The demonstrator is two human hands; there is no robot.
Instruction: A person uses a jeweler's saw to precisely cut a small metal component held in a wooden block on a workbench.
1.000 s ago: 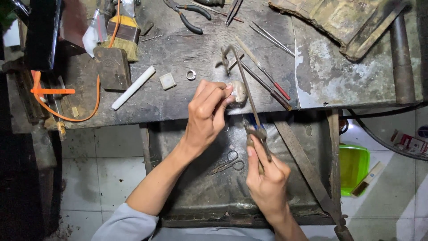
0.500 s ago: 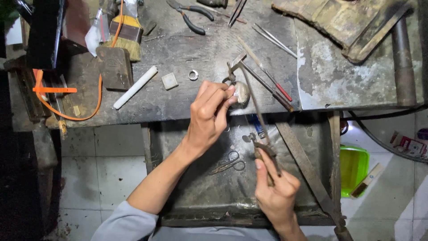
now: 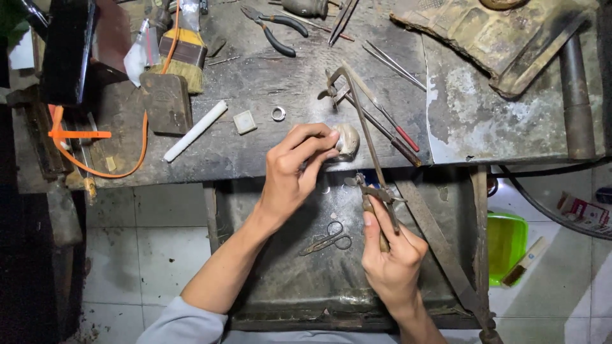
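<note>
Presently observed: left hand [image 3: 294, 173] closed in a pinch on a small pale rounded workpiece [image 3: 347, 139], pressed down at the front edge of the tabletop [image 3: 268, 83], near its middle. Fingertips [image 3: 330, 136] touching the piece on its left side. Right hand [image 3: 390, 251] below the front edge, over the metal tray [image 3: 268, 280], closed around the handle of a jeweller's saw [image 3: 366, 137]. Saw frame slanted up and away from the handle, crossing just right of the workpiece and ending further back on the tabletop; contact between blade and piece not discernible.

Noted in the tray: small scissors [image 3: 328, 239], lying flat, left of the right hand and apart from it.

Noted on the tabletop: small metal ring [image 3: 278, 114] and pale square block [image 3: 244, 121] just behind the left hand; white stick [image 3: 195, 130] lying diagonally to their left; brush [image 3: 180, 60] and dark flat block [image 3: 166, 102] toward the left rear; black-handled pliers [image 3: 275, 27] at the rear edge; red-tipped tool [image 3: 398, 132] right of the saw frame. Orange cord [image 3: 137, 153] looping along the left front edge. Green container [image 3: 507, 245] on the floor, right of the tray.
</note>
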